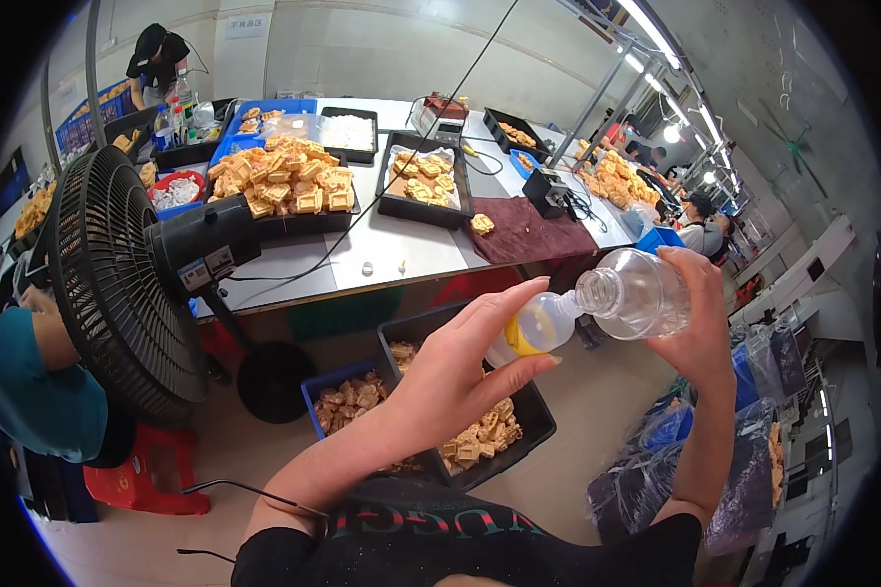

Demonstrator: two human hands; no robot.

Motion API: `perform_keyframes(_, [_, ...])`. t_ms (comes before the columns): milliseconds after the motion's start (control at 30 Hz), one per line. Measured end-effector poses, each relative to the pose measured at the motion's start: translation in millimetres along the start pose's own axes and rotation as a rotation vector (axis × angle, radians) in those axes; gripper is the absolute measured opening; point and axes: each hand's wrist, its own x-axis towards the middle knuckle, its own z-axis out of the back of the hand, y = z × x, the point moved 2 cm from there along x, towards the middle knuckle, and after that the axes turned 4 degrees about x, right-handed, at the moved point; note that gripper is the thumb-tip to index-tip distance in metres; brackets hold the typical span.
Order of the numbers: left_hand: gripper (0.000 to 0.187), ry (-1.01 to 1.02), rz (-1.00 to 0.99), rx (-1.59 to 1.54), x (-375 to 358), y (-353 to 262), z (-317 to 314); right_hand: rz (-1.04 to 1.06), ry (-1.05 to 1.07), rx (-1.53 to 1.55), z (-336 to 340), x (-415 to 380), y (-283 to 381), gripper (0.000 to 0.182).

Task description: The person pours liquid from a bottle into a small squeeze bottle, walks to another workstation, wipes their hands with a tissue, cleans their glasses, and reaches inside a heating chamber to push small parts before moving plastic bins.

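My left hand (470, 357) is closed around a small translucent squeeze bottle (548, 323) with yellow at its lower end. In my right hand (697, 318) is a larger clear plastic bottle (646, 293), tilted so its open mouth points left. The two bottle necks meet in this view, in front of my chest. On the table edge beyond my hands are a small white cap (367, 268) and a small pale piece with a yellow tip (402, 266).
A white table (411, 249) holds a tray heaped with tan moulded pieces (299, 176) and a black tray (424, 207). The black fan (117, 274) stands at left. Bins of pieces (529, 421) sit on the floor. A person (44, 382) in teal is at left.
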Motion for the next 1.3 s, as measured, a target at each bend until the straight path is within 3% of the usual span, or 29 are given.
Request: perform_keyframes(1300, [0.064, 0.008, 0.007, -0.009, -6.0, -5.3, -2.5, -0.021, 0.003, -0.016, 7.1, -5.0, 7.5, 0.079])
